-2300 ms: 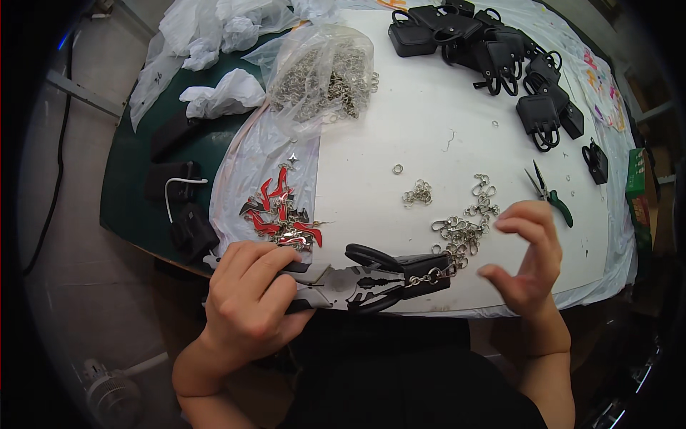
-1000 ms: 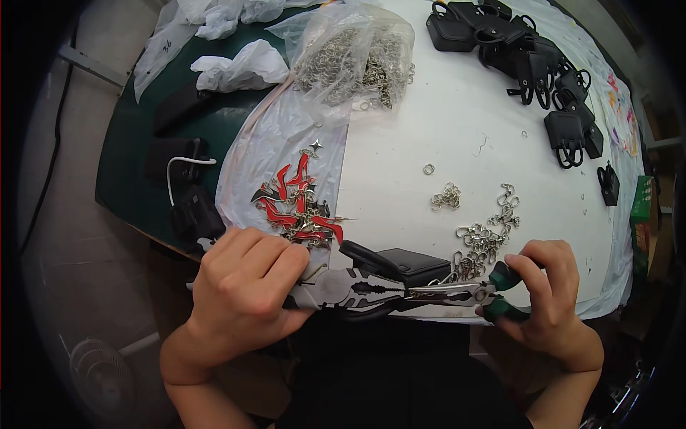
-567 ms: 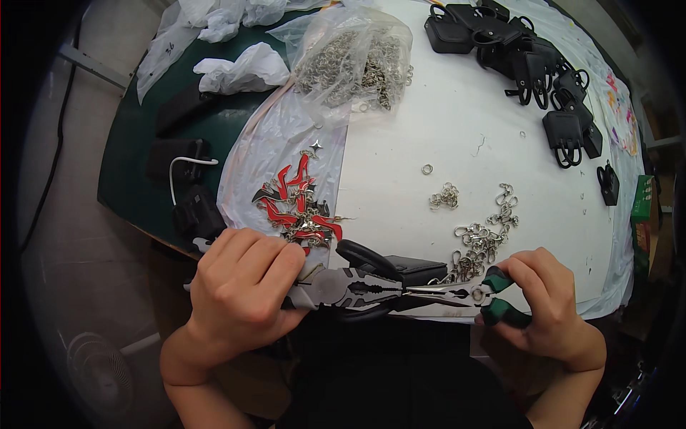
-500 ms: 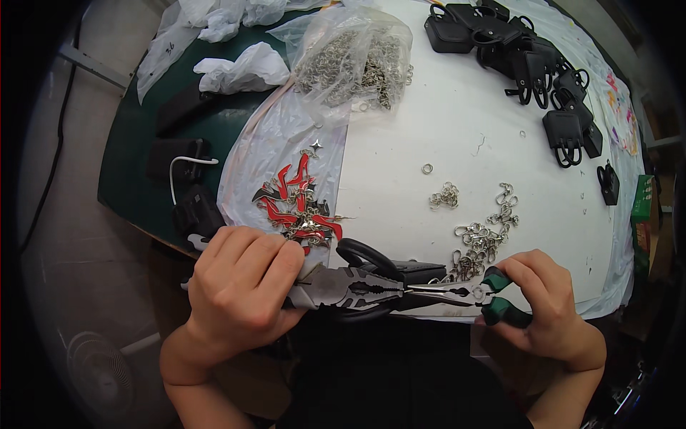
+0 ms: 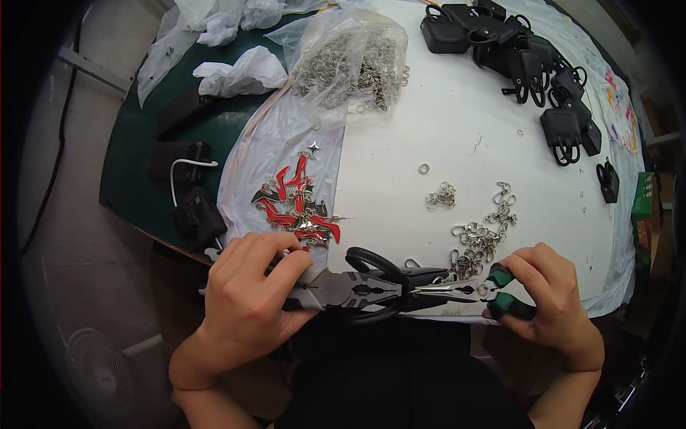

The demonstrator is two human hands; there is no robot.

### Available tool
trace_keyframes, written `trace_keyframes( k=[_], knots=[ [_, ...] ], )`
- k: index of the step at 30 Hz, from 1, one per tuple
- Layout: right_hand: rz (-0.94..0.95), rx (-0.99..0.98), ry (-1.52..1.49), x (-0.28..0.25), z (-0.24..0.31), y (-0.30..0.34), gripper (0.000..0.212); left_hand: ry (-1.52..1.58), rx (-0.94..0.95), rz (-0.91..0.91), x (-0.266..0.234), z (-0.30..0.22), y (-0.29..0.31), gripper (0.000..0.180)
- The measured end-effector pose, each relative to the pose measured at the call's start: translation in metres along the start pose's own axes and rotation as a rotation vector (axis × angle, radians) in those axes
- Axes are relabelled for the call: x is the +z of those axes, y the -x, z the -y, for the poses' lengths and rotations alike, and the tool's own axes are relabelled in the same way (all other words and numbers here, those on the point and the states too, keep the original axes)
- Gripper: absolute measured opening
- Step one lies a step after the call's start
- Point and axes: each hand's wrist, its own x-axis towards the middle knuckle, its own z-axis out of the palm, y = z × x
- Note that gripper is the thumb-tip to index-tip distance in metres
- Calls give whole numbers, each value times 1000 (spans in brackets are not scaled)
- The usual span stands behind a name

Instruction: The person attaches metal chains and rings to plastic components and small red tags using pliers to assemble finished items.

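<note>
My left hand [image 5: 250, 289] is closed around the pale handles of large grey pliers [image 5: 336, 289], their jaws pointing right. Closed on green-handled needle-nose pliers [image 5: 513, 306] is my right hand [image 5: 547, 297], with those slim jaws pointing left. The two tools' tips come together at the front edge of the table; whatever small piece lies between them is too small to make out. Just under the jaws sits a small black case with handle loops [image 5: 371, 259], partly covered by the pliers. Metal swivel clasps [image 5: 475, 239] lie beyond the needle-nose pliers.
Red and black shoe-shaped charms [image 5: 300, 211] lie on plastic sheeting past my left hand. A clear bag of metal rings and chain [image 5: 350, 64] stands farther back. Small rings [image 5: 441, 195] rest mid-table. Black mini cases [image 5: 561, 125] pile up at the far right.
My left hand and the grey pliers have shifted slightly right, and its fingers have loosened a little on the handles. The needle-nose pliers' handles are spread slightly less.
</note>
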Motion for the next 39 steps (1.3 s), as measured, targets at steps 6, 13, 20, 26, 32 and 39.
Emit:
trace_keyframes(
  k=[6,13,20,26,32,39],
  knots=[
    [-39,60,140,-31,-17,24,53,37,-114,46,47,-7,33,54],
    [-3,4,21,-9,-17,7,56,240,-1,-44,78,-17,21,58],
    [-38,306,-277,12,-54,31,60,765,-46,-143,75,-7,-12,52],
    [-444,742,393,52,-140,113,57,699,-53,137,57,14,-51,56],
    [-379,385,24,44,-79,11,38,609,46,234,66,19,-54,65],
    [-202,201,-199,89,-76,-98,14,713,-185,102,28,53,-41,49]
  ],
)
